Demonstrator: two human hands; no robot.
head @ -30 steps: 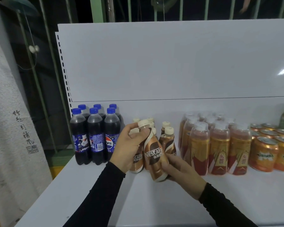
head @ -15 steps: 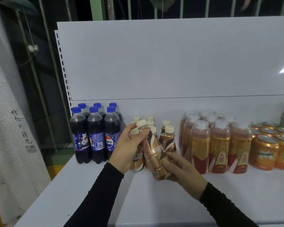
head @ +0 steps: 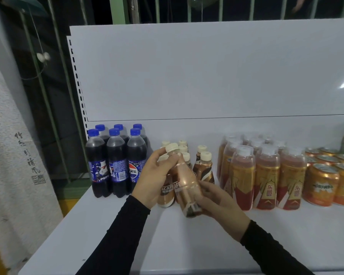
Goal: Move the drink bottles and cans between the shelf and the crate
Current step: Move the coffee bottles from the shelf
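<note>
**Brown coffee bottle turned in both hands**

Brown bottle (head: 185, 187) has rotated since a second ago: its label now faces away. Left hand (head: 156, 181) grips the neck, right hand (head: 218, 203) cups the base, just above the shelf (head: 207, 245), beside other coffees (head: 204, 167). Likely aligning before placing.

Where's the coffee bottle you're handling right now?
Head view, centre: the tilted coffee bottle is held in both hands, left hand near its cap, right hand at its base, just in front of the standing Nescafe bottles.
</note>
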